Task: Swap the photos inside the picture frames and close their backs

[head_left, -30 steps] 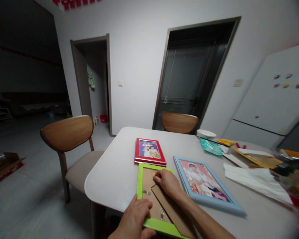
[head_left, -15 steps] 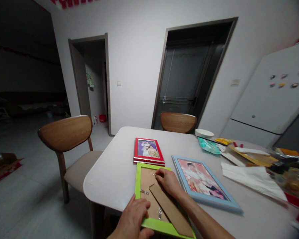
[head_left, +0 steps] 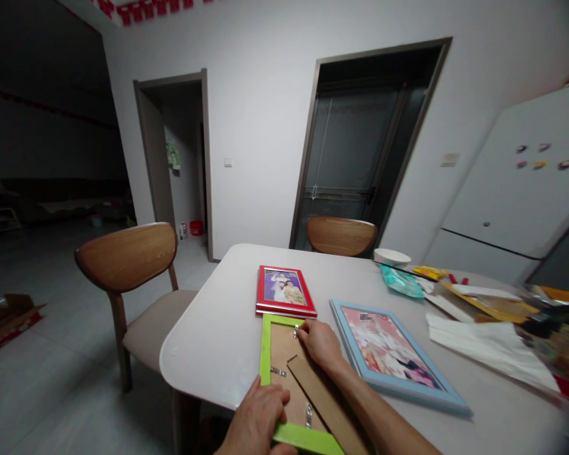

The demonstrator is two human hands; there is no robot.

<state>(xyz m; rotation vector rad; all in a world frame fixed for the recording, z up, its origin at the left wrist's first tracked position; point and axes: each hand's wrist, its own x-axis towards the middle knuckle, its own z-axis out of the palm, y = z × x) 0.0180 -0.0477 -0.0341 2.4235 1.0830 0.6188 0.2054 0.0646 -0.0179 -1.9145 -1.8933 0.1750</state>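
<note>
A lime-green picture frame (head_left: 264,354) lies face down at the near edge of the white table (head_left: 218,335), its brown backing board and stand showing. My left hand (head_left: 260,417) presses flat on the frame's near left corner, fingers together. My right hand (head_left: 318,341) rests on the backing near the far edge, fingertips pinched at a small metal clip (head_left: 294,328). A red frame (head_left: 284,289) with a photo lies just beyond, and a light-blue frame (head_left: 393,354) with a photo lies to the right.
Wooden chairs stand at the table's left (head_left: 128,259) and far side (head_left: 341,234). White paper (head_left: 488,347), a teal packet (head_left: 401,281), a white bowl (head_left: 391,256) and clutter fill the right side. A white fridge (head_left: 516,189) stands behind. Cardboard box (head_left: 4,313) on the floor.
My right hand has slid a little toward the far edge of the green frame, fingertips now at the clip. The left hand stays on the near corner. The view shifted slightly.
</note>
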